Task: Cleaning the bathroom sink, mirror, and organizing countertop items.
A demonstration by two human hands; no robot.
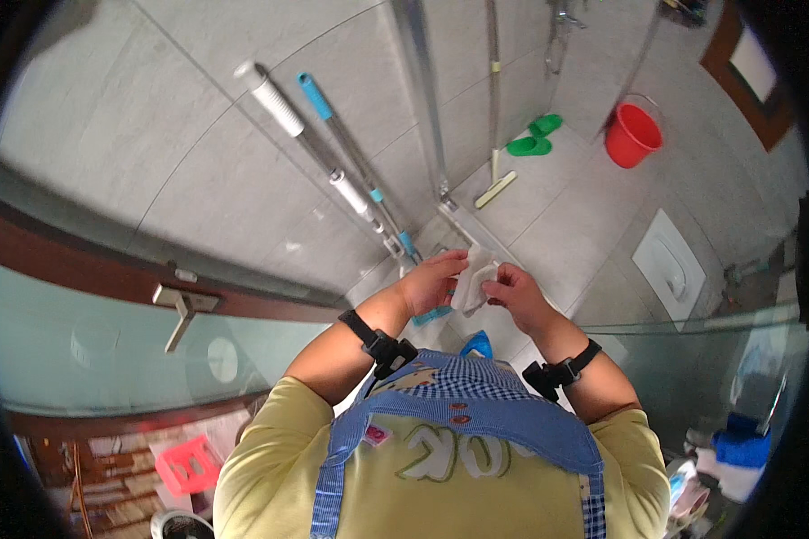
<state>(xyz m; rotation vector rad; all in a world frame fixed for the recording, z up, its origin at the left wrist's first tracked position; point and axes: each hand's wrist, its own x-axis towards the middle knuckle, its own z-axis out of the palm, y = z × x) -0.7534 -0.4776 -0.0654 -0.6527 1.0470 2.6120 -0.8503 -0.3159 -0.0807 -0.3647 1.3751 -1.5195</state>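
In front of my chest I hold a whitish, thin, crumpled cloth [473, 286] that hangs between both hands; its exact kind is hard to make out. My left hand [433, 282] grips its left side, fingers closed at the upper edge. On the other side, my right hand [516, 295] pinches the cloth between thumb and fingers. Black straps with small devices sit on both forearms. Below the cloth, a blue shoe tip [478, 345] shows past my blue checked apron [463, 382].
Two mop poles, one white-handled [274, 101] and one blue-handled [315, 94], lean at the left wall. A floor squeegee [496, 190], green slippers [530, 145], a red bucket [634, 136] and a squat toilet [672, 269] lie beyond. A door handle [185, 310] is at left.
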